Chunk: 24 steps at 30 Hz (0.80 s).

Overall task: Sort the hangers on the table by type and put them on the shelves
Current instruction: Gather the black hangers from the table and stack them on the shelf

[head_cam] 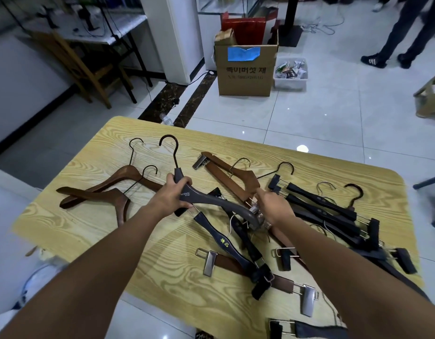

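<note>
Cardboard box (245, 72) stands on the tiled floor (321, 113), a blue patch (243, 53) on its front, a red bag (243, 30) poking out on top. Just beside it, a white bin (290, 81) holds what look like snack packets. Wooden chair (74, 67) far left, a person's legs (404, 33) top right.

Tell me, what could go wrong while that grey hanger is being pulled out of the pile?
Two snags seem possible. The grey hanger, gripped by the left hand, crosses over the black clip hanger, so lifting it might drag that one along. The right hand reaches into the tangle by the brown clip hanger, where hooks and metal clips lie close together and could catch or pinch it.
</note>
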{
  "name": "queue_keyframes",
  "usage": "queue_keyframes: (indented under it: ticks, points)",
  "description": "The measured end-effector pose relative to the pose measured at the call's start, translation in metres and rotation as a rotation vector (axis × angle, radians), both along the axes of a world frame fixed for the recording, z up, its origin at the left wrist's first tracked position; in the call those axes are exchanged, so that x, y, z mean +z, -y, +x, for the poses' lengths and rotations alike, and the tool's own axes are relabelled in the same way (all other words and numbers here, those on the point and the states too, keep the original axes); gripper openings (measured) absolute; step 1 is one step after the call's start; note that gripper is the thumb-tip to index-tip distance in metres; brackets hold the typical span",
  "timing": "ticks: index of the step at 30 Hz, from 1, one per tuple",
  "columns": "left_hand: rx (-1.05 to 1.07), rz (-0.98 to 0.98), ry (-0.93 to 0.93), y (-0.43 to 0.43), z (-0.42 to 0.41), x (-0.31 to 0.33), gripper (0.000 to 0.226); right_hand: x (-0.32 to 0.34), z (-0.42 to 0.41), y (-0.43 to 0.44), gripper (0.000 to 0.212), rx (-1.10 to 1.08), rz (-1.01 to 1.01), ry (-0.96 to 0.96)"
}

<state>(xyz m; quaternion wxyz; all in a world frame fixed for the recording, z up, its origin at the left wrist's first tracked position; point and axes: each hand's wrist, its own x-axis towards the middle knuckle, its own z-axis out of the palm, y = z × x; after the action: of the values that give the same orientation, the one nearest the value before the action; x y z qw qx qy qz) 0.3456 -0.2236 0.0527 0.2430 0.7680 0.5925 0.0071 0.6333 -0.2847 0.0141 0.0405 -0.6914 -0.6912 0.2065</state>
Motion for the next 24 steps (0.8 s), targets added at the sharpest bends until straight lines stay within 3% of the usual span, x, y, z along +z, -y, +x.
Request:
queue_keyframes:
  ticks: [4, 8, 14, 19, 22, 24]
  points:
    - [0.030, 0.008, 0.002, 0.005, -0.005, 0.003, 0.060, -0.006, 0.005, 0.007, 0.034, 0.042, 0.060, 0.026]
    - [0.061, 0.040, -0.010, 0.012, -0.008, 0.001, 0.060, -0.009, 0.006, 0.010, 0.024, 0.127, 0.021, -0.044]
    - [0.111, 0.040, 0.010, 0.013, -0.009, 0.003, 0.057, -0.015, -0.003, 0.012, 0.047, 0.169, -0.063, -0.152]
    - [0.161, 0.044, 0.013, 0.010, -0.016, 0.006, 0.056, -0.016, -0.005, 0.018, 0.033, 0.198, -0.038, -0.053]
    - [0.202, 0.019, -0.011, 0.010, -0.021, 0.007, 0.054, -0.013, -0.010, 0.028, 0.034, 0.183, 0.148, 0.151]
    - [0.223, 0.005, -0.035, 0.010, -0.024, 0.006, 0.054, -0.006, -0.017, 0.033, 0.031, 0.186, 0.337, 0.156]
